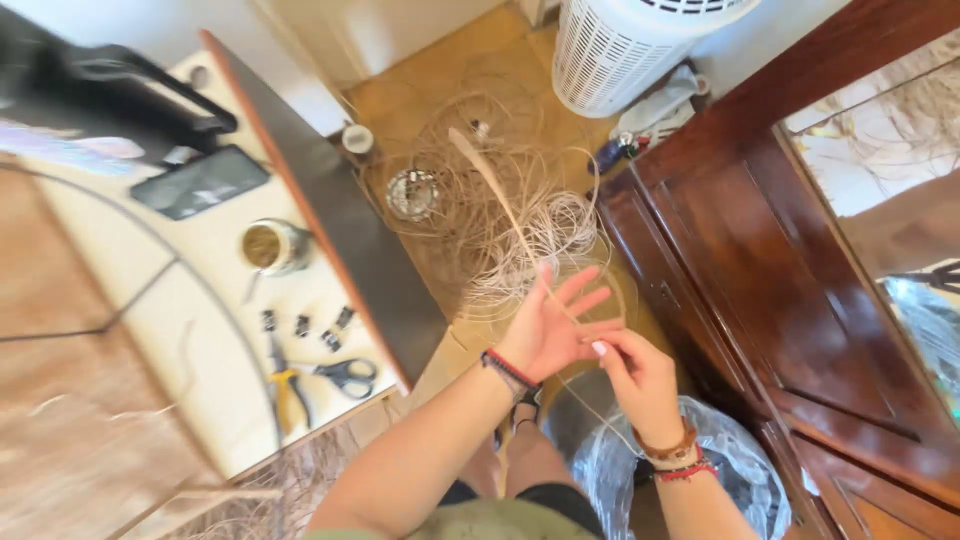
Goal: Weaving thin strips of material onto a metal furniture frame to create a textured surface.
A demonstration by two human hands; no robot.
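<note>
My left hand (552, 322) is held palm up with fingers spread, and a thin pale cane strand (505, 205) runs across it, up and away toward the floor. My right hand (632, 368) pinches the same strand just right of the left palm. Below the right hand the strand continues down past my wrist. A tangled coil of the same pale cane (520, 225) lies on the tiled floor beyond both hands. Both wrists wear bracelets.
A white table (200, 300) at left carries scissors (345, 375), yellow-handled pliers (285, 385), small black clips (320, 325), a jar (272, 246) and a dark phone (200, 182). A white slatted basket (640, 45) stands ahead, a wooden cabinet (780, 260) at right, a plastic bag (730, 460) by my knees.
</note>
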